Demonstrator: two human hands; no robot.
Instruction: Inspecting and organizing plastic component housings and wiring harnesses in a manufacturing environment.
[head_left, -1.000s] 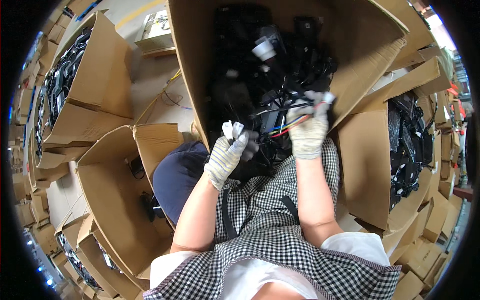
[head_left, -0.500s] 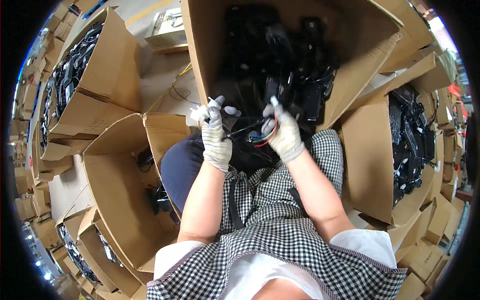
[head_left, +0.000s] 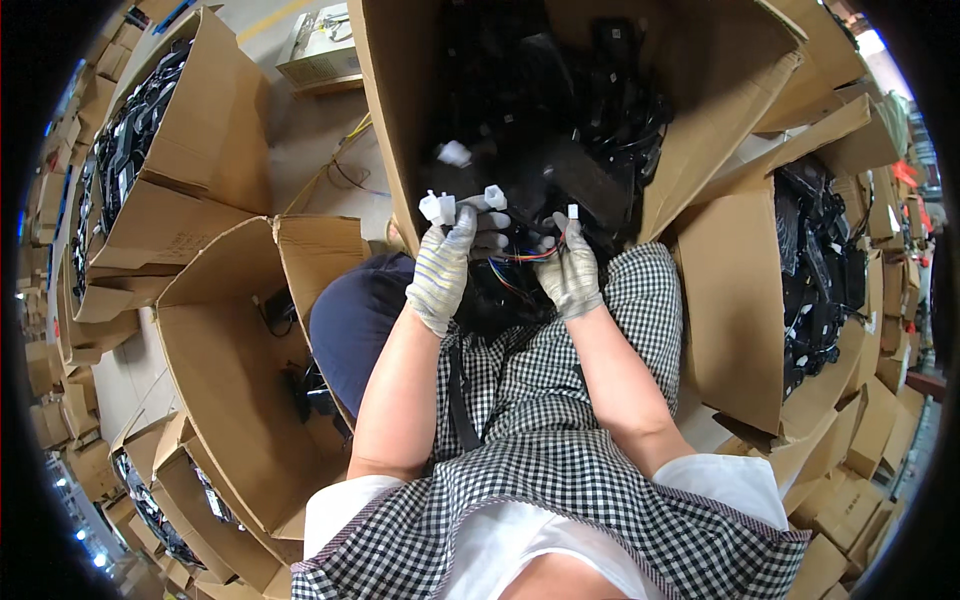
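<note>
A person's black-and-white checked apron [head_left: 540, 480] fills the bottom centre of the frame, worn over a white top, and bare forearms reach up from it. Navy cloth [head_left: 355, 310] covers the knee left of centre; checked cloth covers the other.

Both hands, in pale knitted gloves with grey fingertips, meet near the centre. The left hand [head_left: 443, 270] has its thumb and fingers closed around white connectors [head_left: 437, 208], which stick out above the thumb; another white plug [head_left: 495, 197] shows at its fingertips. The right hand [head_left: 573, 275], just beside it, pinches thin coloured wires [head_left: 525, 258], red and blue among them, with a small white connector [head_left: 573, 211] standing up at its fingertips. The wires stretch between the two hands, some drooping below.

Beyond the hands, at upper centre, a large cardboard box [head_left: 740, 100] holds a dark heap of black parts [head_left: 590, 175]; a blurred white piece [head_left: 454, 153] shows above the left hand. An open carton [head_left: 225, 350] stands at lower left with a few dark items inside. Boxes of black parts stand at right [head_left: 730, 310] and upper left [head_left: 205, 130]. Farther off, yellow cable [head_left: 350, 135] crosses the floor near a pale case [head_left: 325, 50] at the top.
</note>
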